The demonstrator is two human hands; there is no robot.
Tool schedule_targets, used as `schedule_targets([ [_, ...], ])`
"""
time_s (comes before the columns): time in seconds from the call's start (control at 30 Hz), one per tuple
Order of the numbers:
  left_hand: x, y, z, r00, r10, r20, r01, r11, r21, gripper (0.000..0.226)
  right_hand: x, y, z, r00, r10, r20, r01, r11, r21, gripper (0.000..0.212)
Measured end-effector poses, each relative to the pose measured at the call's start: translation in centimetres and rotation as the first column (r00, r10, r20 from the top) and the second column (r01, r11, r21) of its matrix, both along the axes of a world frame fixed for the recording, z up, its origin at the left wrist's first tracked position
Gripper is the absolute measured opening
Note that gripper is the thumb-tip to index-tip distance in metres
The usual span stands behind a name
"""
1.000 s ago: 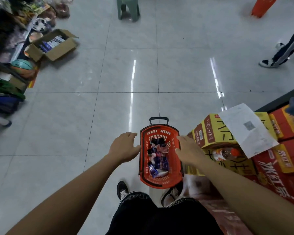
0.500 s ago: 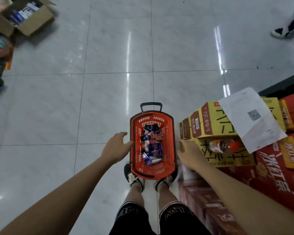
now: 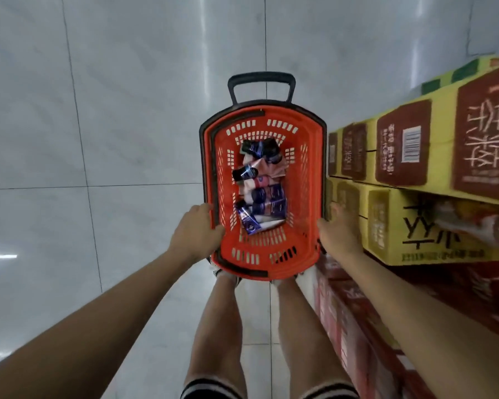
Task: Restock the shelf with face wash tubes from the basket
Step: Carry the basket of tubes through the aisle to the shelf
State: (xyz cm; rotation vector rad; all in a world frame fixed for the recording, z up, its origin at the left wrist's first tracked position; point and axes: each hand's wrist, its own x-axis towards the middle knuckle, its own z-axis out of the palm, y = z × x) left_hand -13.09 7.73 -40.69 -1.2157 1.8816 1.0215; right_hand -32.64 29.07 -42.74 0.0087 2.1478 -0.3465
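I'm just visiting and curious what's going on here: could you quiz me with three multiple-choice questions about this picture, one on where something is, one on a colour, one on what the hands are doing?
1. Where do the face wash tubes lie?
A on the cartons
B in the basket
C on the floor

2. What colour is the basket?
A orange-red
B green
C white

3. What are the left hand and right hand doing?
A holding tubes
B resting on knees
C at the basket's two sides

Answers: 1 B, the tubes sit piled inside it. 2 A, its mesh walls are orange-red. 3 C, one hand meets each rim.

Shop: stacked drink cartons (image 3: pixel 415 156), shopping basket (image 3: pixel 311 174), tiled floor (image 3: pixel 127 110).
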Motion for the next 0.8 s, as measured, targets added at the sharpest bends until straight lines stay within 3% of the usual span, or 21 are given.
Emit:
schedule_targets([
  [0.07, 0.0, 0.0, -3.8, 0.998, 0.057, 0.020, -0.056, 0.998, -0.036, 0.063, -0.2, -0.7, -3.5, 0.999, -0.040, -0.037, 0.040, 0.999, 0.012, 0.051],
  [0.2, -1.4, -0.5, -9.4, 0.968, 0.248, -0.045, -0.251, 0.959, -0.133, 0.091, -0.7, -1.2, -9.5, 0.989, -0.135, -0.064, 0.128, 0.986, -0.104, 0.072],
  [0.37, -2.8, -1.4, -14.4, 0.902, 0.427, -0.068, -0.432, 0.887, -0.160, 0.069, -1.9, -1.5, -13.3, 0.968, -0.240, -0.079, 0.229, 0.966, -0.123, 0.054],
  [0.5, -2.4, -2.9, -15.4, 0.901, 0.428, -0.070, -0.434, 0.892, -0.130, 0.059, -2.8, -1.8, -13.9, 0.974, -0.206, -0.099, 0.199, 0.977, -0.076, 0.052],
  [0.67, -1.8, -2.9, -12.9, 0.904, 0.422, -0.064, -0.426, 0.901, -0.076, 0.058, -3.3, -1.9, -11.1, 0.977, -0.193, -0.088, 0.193, 0.981, -0.013, 0.035],
  [0.8, -1.2, -3.1, -7.1, 0.901, 0.430, -0.050, -0.433, 0.899, -0.065, 0.048, -3.3, -2.0, -5.4, 0.977, -0.204, -0.065, 0.204, 0.979, -0.020, 0.029],
])
